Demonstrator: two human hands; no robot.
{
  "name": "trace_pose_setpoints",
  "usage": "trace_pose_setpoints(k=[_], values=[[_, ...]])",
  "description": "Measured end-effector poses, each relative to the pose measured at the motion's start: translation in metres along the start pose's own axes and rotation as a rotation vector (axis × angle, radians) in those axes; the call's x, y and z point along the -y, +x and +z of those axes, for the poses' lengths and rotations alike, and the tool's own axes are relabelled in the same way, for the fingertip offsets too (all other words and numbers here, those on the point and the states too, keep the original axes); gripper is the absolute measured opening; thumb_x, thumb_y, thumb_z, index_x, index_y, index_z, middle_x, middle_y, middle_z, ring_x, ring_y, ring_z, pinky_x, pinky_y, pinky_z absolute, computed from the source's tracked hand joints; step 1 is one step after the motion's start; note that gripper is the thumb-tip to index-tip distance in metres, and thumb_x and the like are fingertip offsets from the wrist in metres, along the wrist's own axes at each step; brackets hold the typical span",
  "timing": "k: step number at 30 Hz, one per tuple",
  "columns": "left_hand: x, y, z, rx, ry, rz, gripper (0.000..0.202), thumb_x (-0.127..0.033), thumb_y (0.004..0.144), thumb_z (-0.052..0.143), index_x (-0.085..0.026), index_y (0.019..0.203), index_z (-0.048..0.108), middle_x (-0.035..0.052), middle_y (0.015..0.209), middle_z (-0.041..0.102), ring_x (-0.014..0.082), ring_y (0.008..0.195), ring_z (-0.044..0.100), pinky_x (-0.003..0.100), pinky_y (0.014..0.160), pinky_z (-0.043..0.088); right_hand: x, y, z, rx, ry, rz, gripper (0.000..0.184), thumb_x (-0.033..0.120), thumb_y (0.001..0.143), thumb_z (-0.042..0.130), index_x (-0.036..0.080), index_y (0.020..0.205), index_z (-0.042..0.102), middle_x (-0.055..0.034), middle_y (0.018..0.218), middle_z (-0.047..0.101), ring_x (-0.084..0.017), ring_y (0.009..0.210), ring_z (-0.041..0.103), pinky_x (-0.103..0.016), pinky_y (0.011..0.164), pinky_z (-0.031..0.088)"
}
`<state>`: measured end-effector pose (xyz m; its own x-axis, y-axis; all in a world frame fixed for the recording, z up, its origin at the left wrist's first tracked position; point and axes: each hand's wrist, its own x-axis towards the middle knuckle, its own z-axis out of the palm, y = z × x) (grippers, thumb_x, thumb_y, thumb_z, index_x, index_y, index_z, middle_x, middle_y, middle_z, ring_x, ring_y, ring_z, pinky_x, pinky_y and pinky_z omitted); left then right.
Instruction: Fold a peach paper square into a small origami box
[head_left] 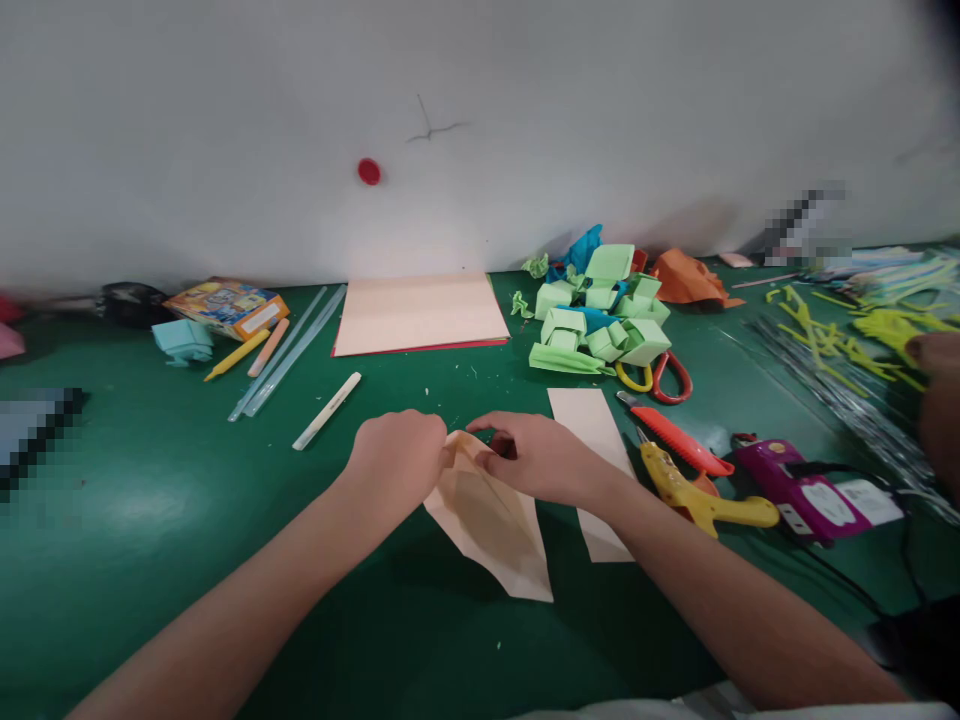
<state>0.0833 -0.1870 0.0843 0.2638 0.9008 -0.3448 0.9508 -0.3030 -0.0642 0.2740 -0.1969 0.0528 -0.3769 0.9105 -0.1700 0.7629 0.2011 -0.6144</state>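
Note:
A folded piece of peach paper (491, 520) hangs, creased and partly opened out, between my two hands above the green table. My left hand (401, 460) is closed on its upper left corner, the fingertips hidden behind the fist. At its upper right edge, my right hand (540, 455) has thumb and curled fingers around the paper. Under my right forearm lies a flat peach paper strip (589, 420). A stack of peach sheets (420, 315) rests at the back, against the wall.
Folded green paper pieces (607, 310) are heaped at the back, by scissors (671, 378). On the right lie a red cutter (682, 440), a yellow glue gun (686, 490) and a purple power block (802, 490). Another person's hand (941, 400) is at the right edge. Glue sticks (292, 360) lie left.

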Motion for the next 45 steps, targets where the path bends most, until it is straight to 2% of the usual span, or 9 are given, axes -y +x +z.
trace_pose_setpoints(k=[4, 8, 13, 17, 21, 27, 37, 42, 45], values=[[-0.001, -0.001, -0.002, -0.012, -0.030, 0.020, 0.054, -0.047, 0.105, 0.032, -0.017, 0.088, 0.074, 0.0138, 0.083, 0.071, 0.0316, 0.081, 0.070, 0.035, 0.063, 0.044, 0.005, 0.001, 0.005, -0.114, -0.129, -0.005, 0.031, 0.029, 0.091, 0.056, 0.032, 0.116, 0.073, 0.0013, 0.084, 0.075, -0.018, 0.072, 0.063, -0.027, 0.058, 0.033], [-0.003, -0.002, -0.008, 0.002, -0.044, 0.038, 0.055, -0.041, 0.106, 0.029, -0.016, 0.086, 0.074, 0.0141, 0.087, 0.073, 0.0311, 0.085, 0.070, 0.035, 0.067, 0.044, 0.007, -0.001, 0.007, -0.137, -0.180, -0.108, 0.029, 0.026, 0.091, 0.054, 0.029, 0.110, 0.075, 0.0004, 0.091, 0.076, -0.018, 0.081, 0.064, -0.028, 0.060, 0.034], [-0.005, 0.001, -0.007, 0.015, -0.050, 0.040, 0.052, -0.038, 0.106, 0.031, -0.016, 0.087, 0.074, 0.0139, 0.086, 0.073, 0.0299, 0.085, 0.070, 0.033, 0.066, 0.043, 0.003, 0.000, 0.012, -0.175, -0.138, -0.172, 0.041, 0.025, 0.093, 0.052, 0.030, 0.132, 0.068, -0.0008, 0.106, 0.075, -0.020, 0.099, 0.066, -0.028, 0.070, 0.041], [0.000, 0.002, -0.003, 0.011, -0.052, 0.045, 0.050, -0.041, 0.104, 0.033, -0.017, 0.084, 0.073, 0.0127, 0.081, 0.071, 0.0284, 0.079, 0.069, 0.033, 0.063, 0.041, 0.003, 0.001, 0.010, -0.145, -0.150, -0.145, 0.040, 0.025, 0.098, 0.046, 0.031, 0.129, 0.071, -0.0007, 0.106, 0.076, -0.021, 0.098, 0.067, -0.028, 0.071, 0.044], [0.009, -0.001, -0.003, 0.015, -0.035, 0.053, 0.047, -0.047, 0.100, 0.042, -0.018, 0.076, 0.070, 0.0100, 0.071, 0.067, 0.0254, 0.070, 0.066, 0.032, 0.060, 0.039, 0.004, 0.000, 0.007, -0.166, -0.139, -0.095, 0.040, 0.026, 0.100, 0.045, 0.027, 0.130, 0.071, -0.0020, 0.121, 0.075, -0.022, 0.104, 0.068, -0.029, 0.078, 0.047], [0.008, -0.005, -0.006, 0.017, 0.013, 0.024, 0.050, -0.039, 0.102, 0.038, -0.017, 0.070, 0.070, 0.0119, 0.070, 0.066, 0.0268, 0.069, 0.066, 0.033, 0.062, 0.040, 0.007, -0.001, 0.007, -0.141, -0.162, -0.133, 0.038, 0.024, 0.099, 0.045, 0.030, 0.124, 0.073, -0.0008, 0.108, 0.077, -0.020, 0.094, 0.068, -0.028, 0.066, 0.040], [0.006, -0.004, -0.003, -0.036, -0.019, 0.017, 0.051, -0.048, 0.102, 0.036, -0.019, 0.086, 0.075, 0.0133, 0.080, 0.071, 0.0299, 0.076, 0.069, 0.034, 0.063, 0.040, 0.010, -0.003, 0.007, -0.123, -0.189, -0.135, 0.036, 0.023, 0.098, 0.047, 0.029, 0.123, 0.072, -0.0022, 0.097, 0.074, -0.019, 0.088, 0.064, -0.027, 0.063, 0.033], [0.006, 0.000, 0.000, -0.023, -0.064, -0.004, 0.059, -0.044, 0.104, 0.029, -0.015, 0.087, 0.077, 0.0167, 0.077, 0.070, 0.0334, 0.077, 0.069, 0.036, 0.064, 0.041, 0.008, -0.004, 0.004, -0.106, -0.143, -0.135, 0.036, 0.036, 0.102, 0.047, 0.030, 0.128, 0.070, -0.0016, 0.099, 0.075, -0.019, 0.087, 0.065, -0.027, 0.065, 0.036], [0.014, -0.002, 0.000, -0.011, -0.102, 0.029, 0.058, -0.049, 0.103, 0.029, -0.016, 0.114, 0.076, 0.0148, 0.083, 0.072, 0.0323, 0.080, 0.070, 0.036, 0.066, 0.042, 0.005, -0.003, 0.002, -0.128, -0.152, -0.112, 0.037, 0.033, 0.101, 0.047, 0.029, 0.130, 0.069, -0.0025, 0.109, 0.076, -0.020, 0.095, 0.066, -0.028, 0.071, 0.041]])
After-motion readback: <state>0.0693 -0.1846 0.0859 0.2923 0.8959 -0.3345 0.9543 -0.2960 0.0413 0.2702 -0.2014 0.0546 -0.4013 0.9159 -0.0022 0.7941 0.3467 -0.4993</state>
